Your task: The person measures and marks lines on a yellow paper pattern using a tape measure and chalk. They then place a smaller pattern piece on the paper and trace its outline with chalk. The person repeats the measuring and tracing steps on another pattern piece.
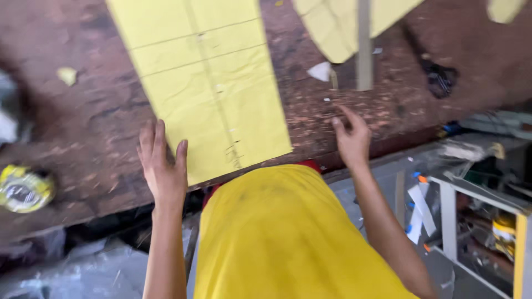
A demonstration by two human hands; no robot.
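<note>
Two hands laid flat on a worn bench.
The left hand [162, 169] is spread open on the yellow sheet [213, 94]; the right hand [351, 138], loosely curled, holds nothing; the sheet could be slid askew.

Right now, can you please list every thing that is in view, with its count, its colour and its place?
yellow sheet: one, yellow with pencil lines, flat on the table in the middle, near edge by the left hand
second yellow sheet: one, yellow, top, partly out of view
grey strip: one, grey, lying over the second yellow sheet
tape roll: one, yellow and shiny, left edge of the table
paper scrap: one, yellow, upper left
table: one, worn brown
white frame: one, white, lower right
yellow shirt: one, bottom centre
left hand: flat on the sheet's edge
right hand: fingertips on the bare table
</note>
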